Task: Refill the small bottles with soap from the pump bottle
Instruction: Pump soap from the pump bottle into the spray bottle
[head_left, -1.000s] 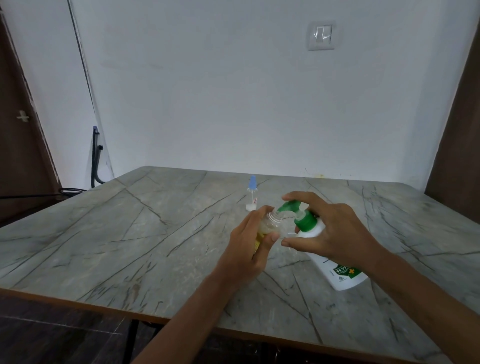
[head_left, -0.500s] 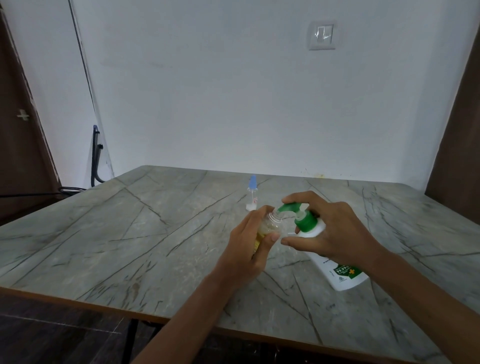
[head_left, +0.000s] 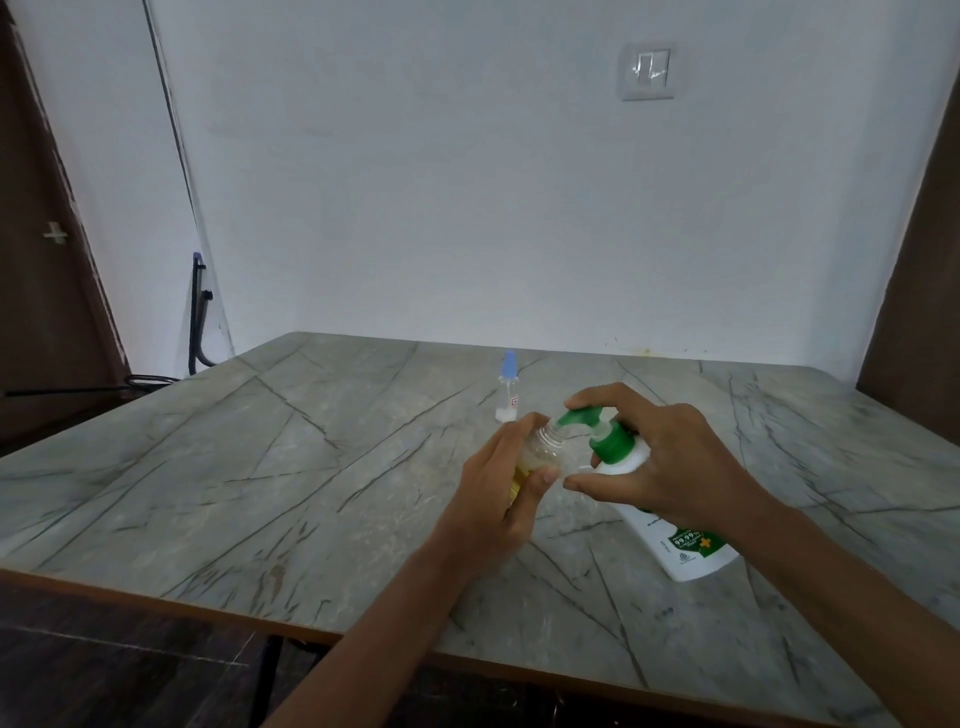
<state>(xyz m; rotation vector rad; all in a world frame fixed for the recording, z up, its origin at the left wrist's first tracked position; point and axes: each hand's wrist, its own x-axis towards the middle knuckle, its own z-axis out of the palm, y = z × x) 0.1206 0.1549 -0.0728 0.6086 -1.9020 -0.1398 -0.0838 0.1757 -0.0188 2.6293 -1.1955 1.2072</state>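
My left hand (head_left: 501, 496) grips a small clear bottle (head_left: 543, 453) with an open threaded neck and a yellow label, tilted toward the right. My right hand (head_left: 660, 467) holds a white pump bottle (head_left: 680, 540) with a green pump head (head_left: 597, 428), tilted left, index finger on top of the pump. The green nozzle tip sits at the small bottle's mouth. A second small clear bottle (head_left: 508, 387) with a blue cap stands upright farther back on the table, apart from both hands.
The grey marble-pattern table (head_left: 260, 467) has its wood-edged front rim near me. A white wall with a switch plate (head_left: 649, 70) stands behind it. Dark doors flank both sides, and a black cable (head_left: 196, 317) hangs at the left.
The pump head has risen slightly under my right index finger; both hands and both bottles otherwise stay in place.
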